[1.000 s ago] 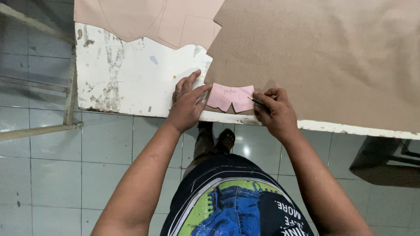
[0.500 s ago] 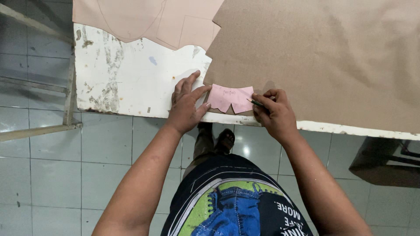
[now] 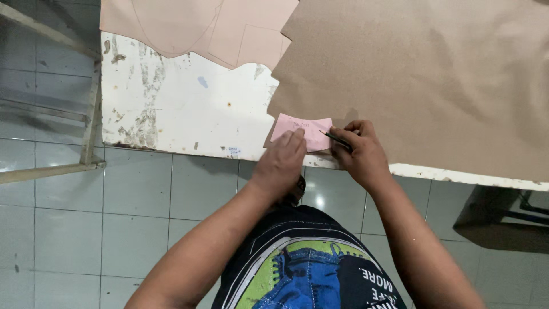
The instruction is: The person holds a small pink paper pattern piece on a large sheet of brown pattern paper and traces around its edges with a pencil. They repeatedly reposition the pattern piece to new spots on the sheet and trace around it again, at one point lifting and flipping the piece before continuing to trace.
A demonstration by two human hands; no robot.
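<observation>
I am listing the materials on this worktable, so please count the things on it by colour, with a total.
Brown sheet: 1
Light tan cut pieces: 2, maybe more; their overlapping edges are hard to separate
Pink template: 1, under the left hand
Dark pen: 1, in the right hand
Total: 5

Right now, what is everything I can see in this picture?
pink template piece: one, pink, at the table's near edge on the brown sheet's corner
pen: one, dark, tip at the pink piece's right edge
brown sheet: one large, tan-brown, covering the table's right part
pale cut sheets: several, beige, far left of the table
table: one, white, worn
floor tiles: grey
left hand: pressing the pink piece
right hand: holding the pen
</observation>
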